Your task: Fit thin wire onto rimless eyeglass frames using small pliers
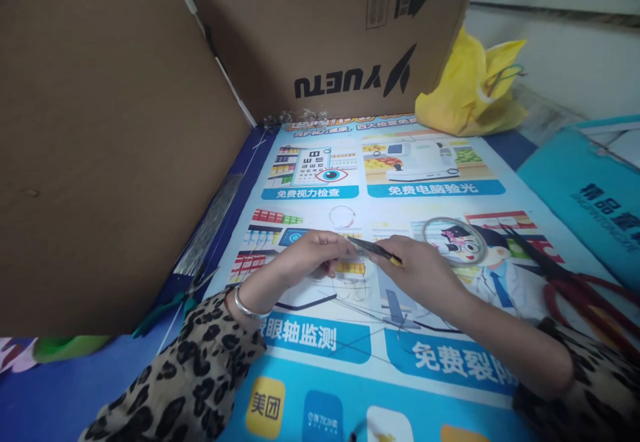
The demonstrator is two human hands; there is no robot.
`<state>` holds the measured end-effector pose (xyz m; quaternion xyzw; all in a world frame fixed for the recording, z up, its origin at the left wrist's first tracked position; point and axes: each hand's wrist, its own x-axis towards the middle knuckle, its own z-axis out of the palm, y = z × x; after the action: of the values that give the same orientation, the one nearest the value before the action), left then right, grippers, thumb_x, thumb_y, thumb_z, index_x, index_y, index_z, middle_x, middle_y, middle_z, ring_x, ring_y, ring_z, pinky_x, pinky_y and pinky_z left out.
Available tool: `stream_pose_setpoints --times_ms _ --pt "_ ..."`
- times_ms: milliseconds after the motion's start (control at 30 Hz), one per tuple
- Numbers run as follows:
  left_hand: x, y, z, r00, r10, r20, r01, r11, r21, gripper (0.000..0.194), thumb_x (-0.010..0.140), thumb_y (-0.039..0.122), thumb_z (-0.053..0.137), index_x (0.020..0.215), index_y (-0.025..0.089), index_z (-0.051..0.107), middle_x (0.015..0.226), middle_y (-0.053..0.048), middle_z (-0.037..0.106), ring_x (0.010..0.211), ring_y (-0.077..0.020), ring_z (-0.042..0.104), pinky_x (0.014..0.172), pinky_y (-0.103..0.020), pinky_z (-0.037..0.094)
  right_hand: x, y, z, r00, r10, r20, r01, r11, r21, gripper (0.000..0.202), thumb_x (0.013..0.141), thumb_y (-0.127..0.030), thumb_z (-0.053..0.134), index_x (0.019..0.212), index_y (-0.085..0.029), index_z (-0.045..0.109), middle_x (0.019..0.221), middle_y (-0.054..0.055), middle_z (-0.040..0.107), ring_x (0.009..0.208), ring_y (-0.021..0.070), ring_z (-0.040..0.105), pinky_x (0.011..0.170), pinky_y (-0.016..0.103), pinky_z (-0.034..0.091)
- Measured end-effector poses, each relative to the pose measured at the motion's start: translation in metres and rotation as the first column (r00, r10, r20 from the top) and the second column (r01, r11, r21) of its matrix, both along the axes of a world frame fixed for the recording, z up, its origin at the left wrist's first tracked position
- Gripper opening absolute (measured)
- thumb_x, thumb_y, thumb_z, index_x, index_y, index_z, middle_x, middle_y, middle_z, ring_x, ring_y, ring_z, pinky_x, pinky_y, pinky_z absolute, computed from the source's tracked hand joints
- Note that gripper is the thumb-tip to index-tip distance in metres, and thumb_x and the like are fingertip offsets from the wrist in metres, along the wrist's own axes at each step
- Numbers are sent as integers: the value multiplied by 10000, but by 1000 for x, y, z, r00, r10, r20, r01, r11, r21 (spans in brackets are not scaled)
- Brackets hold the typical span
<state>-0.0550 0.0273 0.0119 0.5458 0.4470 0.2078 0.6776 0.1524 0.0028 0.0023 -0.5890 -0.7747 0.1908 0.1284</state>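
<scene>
Right hand (pixel 425 272) pinches tweezers (pixel 376 250), tips toward nine o'clock, meeting left hand (pixel 313 255), whose fingers close on something too small to tell, steadying it over the poster (pixel 430 182).

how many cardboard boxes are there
2. One large plain cardboard box fills the left side, next to the left hand. A second box printed YUETU stands at the back, behind the poster. Others may lie out of frame.
</scene>
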Motion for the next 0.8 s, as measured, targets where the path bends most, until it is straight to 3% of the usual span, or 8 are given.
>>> stream_pose_setpoints --times_ms 267,533,800 --pt "3 -1 5 1000 17 3 -17 1000 10 170 767 330 588 756 165 630 472 42 437 393 -41 306 397 -214 179 -1 -1 1 1000 -14 -15 14 1000 1 283 863 -377 420 902 -225 656 820 34 643 772 174 594 616 252 370" --pt "2 1 3 999 44 -4 -44 995 86 132 738 287 603 714 159 627 479 35 481 423 -43 354 417 -199 239 -1 0 2 1000 15 23 -15 1000 11 255 863 -377 413 810 -212 600 791 25 605 713 149 564 572 240 340" --pt "-6 6 2 995 77 -65 -69 989 128 247 754 398 593 804 158 616 476 54 468 368 -30 290 384 -194 191 -1 -3 -2 993 74 97 -83 993 85 209 874 -321 403 815 -196 560 843 47 583 793 170 545 646 261 371"
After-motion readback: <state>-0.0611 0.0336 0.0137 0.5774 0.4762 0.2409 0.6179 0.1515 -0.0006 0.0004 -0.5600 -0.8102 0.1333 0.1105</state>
